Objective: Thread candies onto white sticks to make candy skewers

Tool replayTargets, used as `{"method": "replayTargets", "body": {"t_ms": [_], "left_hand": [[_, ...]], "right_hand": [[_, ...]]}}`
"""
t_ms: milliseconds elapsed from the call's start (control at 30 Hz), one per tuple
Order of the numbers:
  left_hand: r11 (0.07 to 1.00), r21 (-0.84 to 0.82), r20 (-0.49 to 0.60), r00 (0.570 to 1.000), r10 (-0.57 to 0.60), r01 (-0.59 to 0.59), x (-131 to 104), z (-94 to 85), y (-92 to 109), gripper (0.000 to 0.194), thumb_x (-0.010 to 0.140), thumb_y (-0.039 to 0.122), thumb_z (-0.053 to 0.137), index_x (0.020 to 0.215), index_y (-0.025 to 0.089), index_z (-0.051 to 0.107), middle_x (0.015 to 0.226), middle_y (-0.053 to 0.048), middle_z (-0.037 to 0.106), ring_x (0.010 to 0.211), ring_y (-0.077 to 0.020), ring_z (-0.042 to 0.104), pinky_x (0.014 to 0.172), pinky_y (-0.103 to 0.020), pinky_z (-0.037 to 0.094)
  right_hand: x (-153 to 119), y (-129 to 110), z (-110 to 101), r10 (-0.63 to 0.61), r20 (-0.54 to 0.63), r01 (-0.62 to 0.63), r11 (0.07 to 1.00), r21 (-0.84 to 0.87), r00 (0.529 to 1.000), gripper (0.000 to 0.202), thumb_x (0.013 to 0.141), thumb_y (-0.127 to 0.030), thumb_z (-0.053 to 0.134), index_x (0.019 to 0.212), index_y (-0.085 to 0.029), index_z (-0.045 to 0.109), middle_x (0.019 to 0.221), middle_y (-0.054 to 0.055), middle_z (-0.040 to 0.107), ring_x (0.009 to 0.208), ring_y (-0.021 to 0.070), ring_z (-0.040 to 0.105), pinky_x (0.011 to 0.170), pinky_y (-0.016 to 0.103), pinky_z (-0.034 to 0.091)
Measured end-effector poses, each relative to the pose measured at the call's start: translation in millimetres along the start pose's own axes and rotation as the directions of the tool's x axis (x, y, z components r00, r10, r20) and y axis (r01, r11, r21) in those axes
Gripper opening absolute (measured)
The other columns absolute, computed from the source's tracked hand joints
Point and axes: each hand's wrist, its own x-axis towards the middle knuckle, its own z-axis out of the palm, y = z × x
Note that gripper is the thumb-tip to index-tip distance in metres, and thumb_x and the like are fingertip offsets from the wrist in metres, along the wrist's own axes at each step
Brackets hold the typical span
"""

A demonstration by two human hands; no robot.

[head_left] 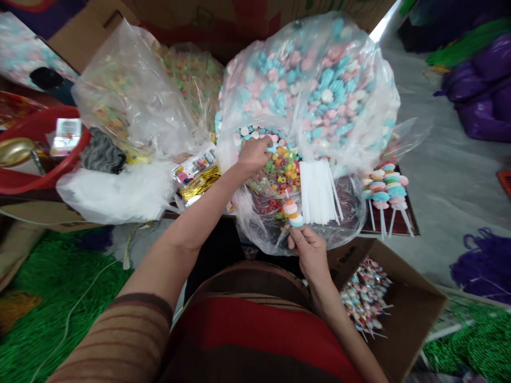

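My right hand (309, 247) pinches the lower end of a candy skewer (293, 213), held upright, with pink, orange, white and blue pieces threaded on its stick. At the front edge of the pink, white and blue marshmallows (255, 130), my left hand (255, 155) has its fingers curled down. A blue marshmallow (272, 150) shows at those fingertips; whether they grip it is unclear. Just below lie colourful ring gummies (285, 167) in the clear bag. Beside them is a bundle of white sticks (317, 191), to the right of the skewer.
A large clear bag of marshmallows (327, 90) stands behind. Finished skewers (385, 186) lie at the right table edge, above a cardboard box (415, 314) holding wrapped skewers. To the left are a bag of gummies (131, 101), gold ties (199, 183) and a red basin (72, 151).
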Motion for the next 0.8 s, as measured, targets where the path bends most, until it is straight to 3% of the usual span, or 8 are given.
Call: {"method": "replayTargets", "body": {"t_ms": [100,233,367,467,567,667,800], "left_hand": [[0.977,-0.215,-0.059,0.998,-0.031,0.018,-11.8,-2.0,-2.1,0.021,0.08,0.014,0.065,0.099,0.021,0.071,0.091,-0.004,0.073,0.095,-0.0245,0.067,0.09,-0.036,0.05],[0.846,-0.532,-0.089,0.996,-0.023,-0.027,-48.8,-2.5,5.1,0.027,0.084,0.018,0.063,0.11,0.019,0.069,0.1,-0.003,0.075,0.09,-0.015,0.066,0.085,-0.026,0.052],[0.731,-0.677,-0.063,0.996,0.061,-0.088,-95.5,-1.1,21.9,0.035,0.088,0.026,0.067,0.122,0.019,0.068,0.113,-0.007,0.077,0.101,-0.0173,0.07,0.093,-0.03,0.054],[0.625,-0.776,-0.02,0.995,0.103,-0.08,-120.4,1.1,30.6,0.038,0.089,0.039,0.071,0.121,0.019,0.07,0.119,-0.009,0.077,0.108,-0.0197,0.071,0.098,-0.033,0.054],[0.497,-0.867,0.057,0.99,0.128,-0.014,-133.6,2.1,34.7,0.048,0.088,0.051,0.073,0.123,0.018,0.07,0.122,-0.01,0.077,0.108,-0.0208,0.072,0.097,-0.034,0.056],[0.507,-0.862,0.097,0.981,0.17,-0.003,-140.6,-1.4,37.6,0.046,0.089,0.05,0.074,0.122,0.018,0.073,0.119,-0.01,0.078,0.105,-0.02,0.073,0.093,-0.032,0.056],[0.576,-0.813,0.064,0.97,0.236,-0.087,-147.5,-7.5,40.1,0.034,0.09,0.041,0.073,0.116,0.02,0.078,0.117,-0.008,0.08,0.105,-0.0187,0.073,0.096,-0.031,0.055]], "right_hand": [[-1.5,-2.8,-1.6,0.001,-0.014,-0.001,1.0,0.01,1.0,0.043,0.088,-0.06,0.072,0.071,-0.021,0.064,0.055,-0.005,0.052,0.048,0.01,0.034,0.047,0.026,0.025],[3.8,-14.4,-0.6,-0.018,-0.027,0.019,0.998,0.061,0.999,0.046,0.087,-0.059,0.073,0.065,-0.021,0.059,0.054,-0.005,0.049,0.046,0.0089,0.031,0.045,0.025,0.022],[17.4,-35.1,8.4,-0.103,-0.055,0.11,0.982,0.153,0.993,0.042,0.085,-0.055,0.077,0.067,-0.021,0.059,0.057,-0.004,0.052,0.048,0.0088,0.038,0.046,0.024,0.025],[26.5,-48.1,17.2,-0.141,-0.103,0.158,0.97,0.185,0.985,0.033,0.082,-0.053,0.08,0.084,-0.023,0.066,0.057,-0.007,0.049,0.047,0.0091,0.038,0.045,0.024,0.028],[30.2,-53.9,23.5,-0.148,-0.126,0.164,0.977,0.133,0.981,0.037,0.078,-0.051,0.081,0.1,-0.024,0.07,0.065,-0.006,0.054,0.052,0.0102,0.041,0.045,0.024,0.031],[29.4,-54.6,25.9,-0.139,-0.119,0.15,0.984,0.096,0.983,0.042,0.076,-0.053,0.081,0.103,-0.023,0.072,0.074,-0.002,0.058,0.06,0.012,0.045,0.047,0.025,0.034],[26.5,-55.2,24.8,-0.115,-0.104,0.128,0.983,0.129,0.988,0.039,0.075,-0.053,0.081,0.098,-0.023,0.071,0.071,-0.003,0.055,0.057,0.0108,0.041,0.047,0.025,0.031]]}}
